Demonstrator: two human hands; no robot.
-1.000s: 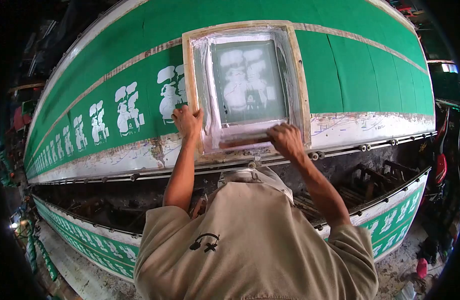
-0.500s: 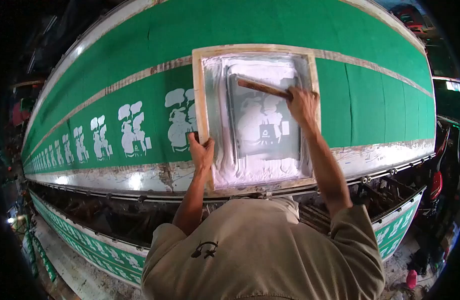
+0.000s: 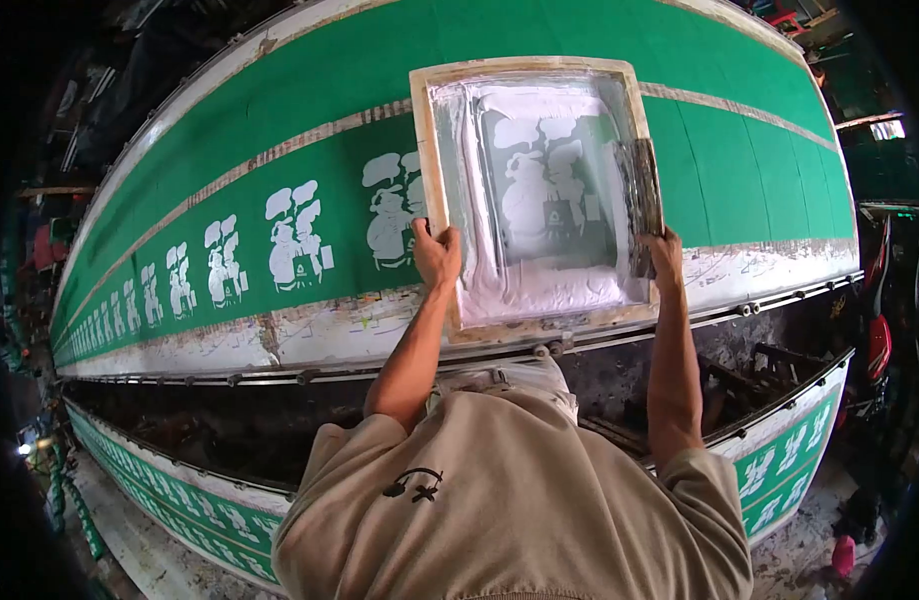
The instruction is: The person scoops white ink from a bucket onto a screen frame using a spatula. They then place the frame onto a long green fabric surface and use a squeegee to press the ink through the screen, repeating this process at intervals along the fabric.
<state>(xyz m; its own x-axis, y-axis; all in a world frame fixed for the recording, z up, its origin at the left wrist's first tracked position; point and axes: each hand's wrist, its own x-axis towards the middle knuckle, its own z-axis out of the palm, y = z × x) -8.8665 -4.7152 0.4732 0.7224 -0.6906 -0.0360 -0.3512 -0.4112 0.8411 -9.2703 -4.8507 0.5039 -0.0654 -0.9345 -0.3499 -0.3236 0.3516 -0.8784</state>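
Note:
A wooden-framed printing screen (image 3: 432, 180) lies over the green fabric (image 3: 310, 75), with pale paint along its mesh edges and a figure stencil in the middle. My left hand (image 3: 439, 257) is closed on the frame's left side, thumb on top. At the right side, my right hand (image 3: 664, 255) has its fingers wrapped around the frame edge and the lower end of a squeegee (image 3: 638, 195). The squeegee stands lengthwise along the frame's right inner side. White figures show through the mesh, and a printed figure (image 3: 388, 215) is partly covered by the frame's left side.
A row of white prints (image 3: 298, 240) runs leftward along the long table's green fabric. A rail (image 3: 280, 378) with small knobs follows the near table edge. Behind me, a second table (image 3: 180, 500) carries more printed green fabric. Something red (image 3: 880, 345) stands at the far right.
The squeegee has gone from slanting across the upper mesh to lying upright along the right side. My right hand has moved down to the frame's right edge. The prints appear shifted right in view.

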